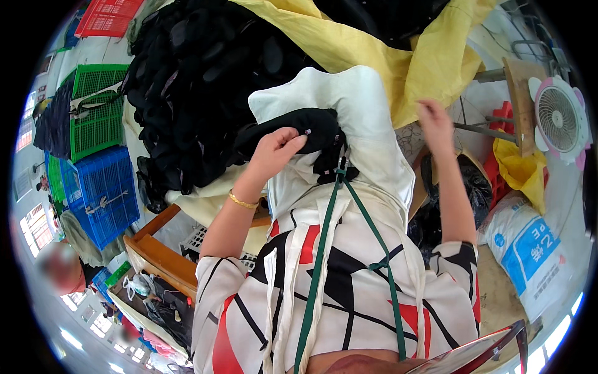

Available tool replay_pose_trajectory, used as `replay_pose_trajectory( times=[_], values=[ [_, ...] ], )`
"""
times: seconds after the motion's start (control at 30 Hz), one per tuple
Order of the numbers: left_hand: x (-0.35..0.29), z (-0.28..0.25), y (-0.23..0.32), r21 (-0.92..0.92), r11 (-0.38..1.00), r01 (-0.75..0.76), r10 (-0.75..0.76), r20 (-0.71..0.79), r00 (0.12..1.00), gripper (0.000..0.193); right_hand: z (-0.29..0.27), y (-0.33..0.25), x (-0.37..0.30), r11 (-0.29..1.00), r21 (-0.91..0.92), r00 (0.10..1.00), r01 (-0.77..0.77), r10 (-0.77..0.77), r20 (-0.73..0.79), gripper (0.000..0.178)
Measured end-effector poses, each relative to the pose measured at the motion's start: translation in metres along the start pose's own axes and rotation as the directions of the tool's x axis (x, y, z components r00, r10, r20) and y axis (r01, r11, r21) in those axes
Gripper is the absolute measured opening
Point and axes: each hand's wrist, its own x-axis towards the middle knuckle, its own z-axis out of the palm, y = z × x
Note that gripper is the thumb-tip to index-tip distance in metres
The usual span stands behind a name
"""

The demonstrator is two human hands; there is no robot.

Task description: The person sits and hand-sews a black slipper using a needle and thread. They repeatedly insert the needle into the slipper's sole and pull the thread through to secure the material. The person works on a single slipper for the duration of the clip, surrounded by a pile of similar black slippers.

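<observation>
— Closest to us, our left hand (277, 149) is clamped on the small black fabric piece (305, 128), which lies across the white cloth-covered pad (361, 118).
— And our right hand (435, 124)?
— Lifted off to the side, fingers loosely apart, holding nothing. Beyond, the big heap of black fabric pieces (199, 75) sits on yellow cloth (374, 43).

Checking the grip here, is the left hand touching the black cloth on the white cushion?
Touching. The head view shows the left hand with its fingers pressed onto the black cloth.

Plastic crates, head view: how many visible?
4, maybe more hidden. Red crate top left; green crate below it; blue crate lower still; white crate under the wooden bench.
</observation>
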Motion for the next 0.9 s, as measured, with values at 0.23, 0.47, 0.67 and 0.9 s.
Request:
replay_pose_trajectory(
  times=[0.23,0.47,0.67,0.9],
  values=[
    [0.008,0.023,-0.021,-0.031,1.0,0.002,-0.009,-0.21,0.978,0.035,0.155,-0.111,-0.016,0.71,-0.128,0.662,0.692,-0.554,0.504,0.028],
    [0.011,0.021,-0.035,-0.127,0.988,-0.09,0.06,-0.221,0.973,0.026,0.184,-0.097,-0.015,0.986,0.089,0.822,0.144,-0.169,0.544,0.023],
    [0.017,0.019,-0.03,-0.004,0.997,-0.081,0.078,-0.235,0.969,0.025,0.184,-0.095,-0.023,0.994,0.091,0.87,0.06,-0.097,0.484,0.021],
    [0.017,0.023,-0.038,-0.047,0.996,-0.07,0.055,-0.269,0.962,0.016,0.2,-0.095,-0.041,0.916,-0.019,0.902,0.401,-0.391,0.184,0.017]
  ],
)
